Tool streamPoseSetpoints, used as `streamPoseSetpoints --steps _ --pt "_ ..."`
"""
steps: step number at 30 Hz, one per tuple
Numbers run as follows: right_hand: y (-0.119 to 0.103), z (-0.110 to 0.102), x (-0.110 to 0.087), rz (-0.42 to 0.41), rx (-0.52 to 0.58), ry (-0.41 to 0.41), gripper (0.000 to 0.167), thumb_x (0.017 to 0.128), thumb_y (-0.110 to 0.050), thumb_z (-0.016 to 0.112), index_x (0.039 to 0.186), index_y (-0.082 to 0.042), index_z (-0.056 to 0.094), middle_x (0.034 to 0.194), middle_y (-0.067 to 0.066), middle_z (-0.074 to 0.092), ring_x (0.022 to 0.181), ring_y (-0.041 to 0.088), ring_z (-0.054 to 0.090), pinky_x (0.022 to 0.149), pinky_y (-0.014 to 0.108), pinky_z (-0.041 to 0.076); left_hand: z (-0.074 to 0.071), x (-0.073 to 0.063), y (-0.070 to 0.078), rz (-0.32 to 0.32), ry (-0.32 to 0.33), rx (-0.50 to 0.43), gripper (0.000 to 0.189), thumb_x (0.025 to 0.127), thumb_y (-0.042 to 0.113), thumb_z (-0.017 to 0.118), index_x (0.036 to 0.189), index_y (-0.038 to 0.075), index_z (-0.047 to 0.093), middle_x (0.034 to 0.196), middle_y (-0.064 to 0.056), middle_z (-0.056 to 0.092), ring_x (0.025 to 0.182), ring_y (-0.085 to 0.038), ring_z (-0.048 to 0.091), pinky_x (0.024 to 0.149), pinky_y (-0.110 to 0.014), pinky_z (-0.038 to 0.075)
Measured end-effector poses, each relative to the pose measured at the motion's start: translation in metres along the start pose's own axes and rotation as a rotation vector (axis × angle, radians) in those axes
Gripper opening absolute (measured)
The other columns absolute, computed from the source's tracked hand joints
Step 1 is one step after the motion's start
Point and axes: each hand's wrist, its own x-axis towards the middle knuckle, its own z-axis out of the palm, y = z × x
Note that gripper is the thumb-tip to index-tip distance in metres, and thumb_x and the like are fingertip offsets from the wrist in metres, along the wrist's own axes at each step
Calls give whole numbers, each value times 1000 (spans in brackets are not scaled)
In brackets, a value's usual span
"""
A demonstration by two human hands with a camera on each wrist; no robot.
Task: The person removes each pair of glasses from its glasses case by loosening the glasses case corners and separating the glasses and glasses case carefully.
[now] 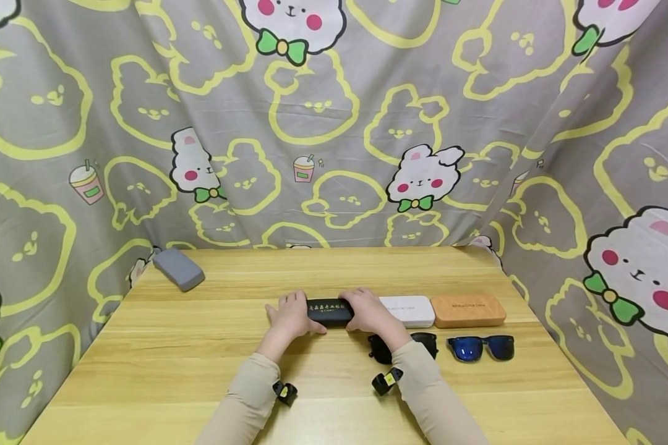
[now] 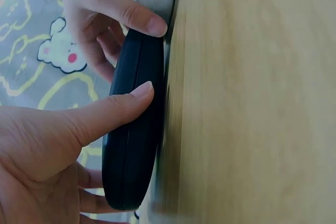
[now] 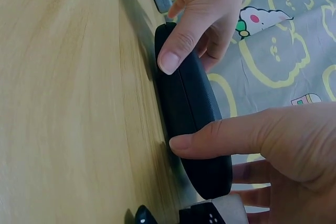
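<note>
A black glasses case (image 1: 331, 313) with gold lettering on its lid lies between my hands near the middle of the table. My left hand (image 1: 291, 316) grips its left end, the thumb across the near side and the fingers behind. At its right end my right hand (image 1: 370, 313) holds it the same way. In the left wrist view the case (image 2: 137, 124) looks closed, its seam running lengthwise. Both thumbs also show on the case (image 3: 184, 100) in the right wrist view. Whether it touches the tabletop I cannot tell.
To the right stand a white case (image 1: 414, 311) and an orange case (image 1: 469, 311) side by side. Nearer lie black sunglasses (image 1: 380, 349), partly behind my right arm, and blue-lensed sunglasses (image 1: 481, 348). A grey case (image 1: 179, 269) sits at the table's far left corner, before a patterned curtain (image 1: 317, 204).
</note>
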Motion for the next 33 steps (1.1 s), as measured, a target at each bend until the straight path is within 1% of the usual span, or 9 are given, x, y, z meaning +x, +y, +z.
streamPoseSetpoints --steps 6,11,14,16,19,22,24,28,33 --pt "1 0 0 1 0 -34 75 71 -20 86 138 -14 53 137 13 58 136 38 42 114 52 34 -4 -1 -7 71 -31 -52 98 62 47 89 140 7 45 141 -20 50 134 -42 40 109 -70 23" --pt "0 -4 -2 16 17 -50 82 73 -27 86 145 -16 47 142 13 53 139 36 39 114 55 33 -9 -3 -10 134 -64 -72 104 66 46 87 148 8 37 148 -22 44 138 -44 36 109 -69 26" --pt "0 -6 -4 24 30 -51 82 75 -30 84 146 -17 45 144 12 51 140 36 37 113 57 33 -10 -4 -14 166 -50 -82 102 69 48 85 149 8 36 148 -22 43 139 -44 36 109 -70 25" --pt "0 -7 -5 18 36 -50 81 77 -32 83 146 -16 45 145 13 49 141 36 36 112 59 32 -11 -4 -17 180 -25 -98 100 71 49 83 150 9 36 149 -21 43 139 -43 36 109 -72 23" --pt "1 -9 -7 3 32 -47 79 80 -37 79 148 -18 43 148 12 47 143 37 33 114 59 30 -13 -5 -23 182 23 -133 99 72 51 82 150 10 36 152 -18 41 143 -42 31 110 -74 19" --pt "3 -10 -9 -26 14 -24 78 82 -42 76 148 -18 42 149 12 46 144 37 32 116 58 28 -14 -5 -28 172 61 -177 101 71 53 81 150 11 35 154 -18 38 147 -43 23 110 -75 15" --pt "5 -9 -11 -51 7 3 76 83 -43 75 148 -18 43 148 11 47 143 36 34 115 58 30 -13 -5 -31 162 75 -208 103 70 54 82 151 11 34 155 -18 36 148 -44 18 110 -77 12" --pt "7 -8 -13 -91 4 44 74 84 -42 75 146 -17 45 144 11 49 139 35 41 112 57 35 -9 -5 -36 140 79 -286 104 69 54 82 151 10 34 157 -20 30 149 -46 9 109 -78 5" --pt "9 -7 -14 -104 6 42 73 84 -41 74 146 -17 45 146 11 47 138 33 42 111 55 37 -2 -3 -41 116 52 -377 103 69 54 82 150 9 35 159 -21 26 150 -46 3 109 -78 0"
